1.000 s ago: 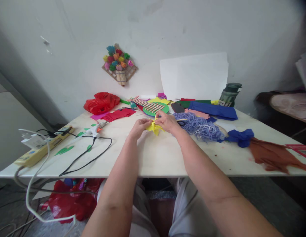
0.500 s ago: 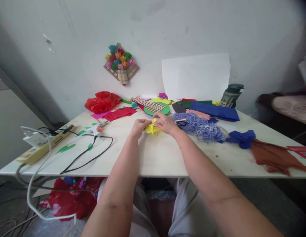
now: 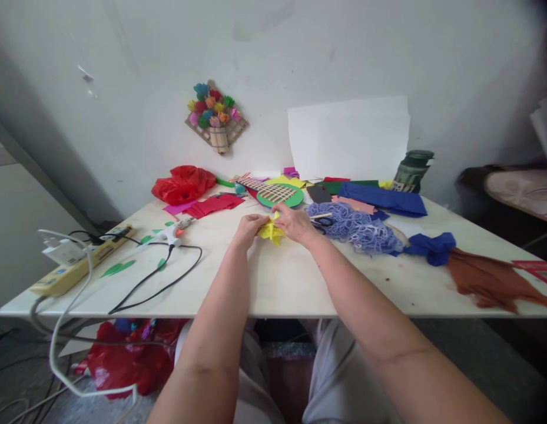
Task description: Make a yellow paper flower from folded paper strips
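A yellow crepe paper flower (image 3: 272,232) with crinkled, pointed petals is held between my two hands, just above the white table. My left hand (image 3: 250,228) pinches its left side. From the right, my right hand (image 3: 295,224) grips the upper right part with bent fingers. Part of the flower is hidden behind the fingers. Just beyond my hands lies a green guitar-shaped piece (image 3: 284,197) covered with a lattice of thin sticks. Close to the right hand are a pair of scissors (image 3: 322,222) with dark handles and a thin wooden stick.
A glue gun (image 3: 172,233) with its black cord and several green paper leaves (image 3: 118,268) lie left, beside a yellow power strip (image 3: 61,278). Purple yarn (image 3: 357,228), blue and brown paper (image 3: 480,277) and a dark bottle (image 3: 413,171) are at right.
Both hands stay at nearly the same spot, still on the yellow flower. The flower's petals have shifted slightly between the fingers. The view has moved a little.
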The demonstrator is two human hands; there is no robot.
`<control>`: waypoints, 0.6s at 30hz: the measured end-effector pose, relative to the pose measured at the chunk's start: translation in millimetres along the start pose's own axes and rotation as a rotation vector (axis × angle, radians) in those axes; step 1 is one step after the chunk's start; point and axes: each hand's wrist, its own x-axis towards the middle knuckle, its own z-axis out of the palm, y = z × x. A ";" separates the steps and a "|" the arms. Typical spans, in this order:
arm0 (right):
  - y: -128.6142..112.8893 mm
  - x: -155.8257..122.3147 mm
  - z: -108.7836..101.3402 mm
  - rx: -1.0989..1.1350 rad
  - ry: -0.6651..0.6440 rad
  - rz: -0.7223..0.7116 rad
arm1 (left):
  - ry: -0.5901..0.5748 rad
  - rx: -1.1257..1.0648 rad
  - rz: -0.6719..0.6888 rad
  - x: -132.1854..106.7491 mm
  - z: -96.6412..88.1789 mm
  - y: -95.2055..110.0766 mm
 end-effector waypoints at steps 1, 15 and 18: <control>2.6 -0.2 -0.1 0.011 0.009 0.006 | -0.023 0.005 0.008 -1.0 -0.8 1.1; 14.8 -0.1 3.5 0.126 0.071 0.073 | -0.100 0.071 0.091 -1.5 -0.4 1.7; 14.0 -0.6 2.2 0.109 0.070 0.078 | -0.143 0.091 0.066 -2.0 -0.6 1.9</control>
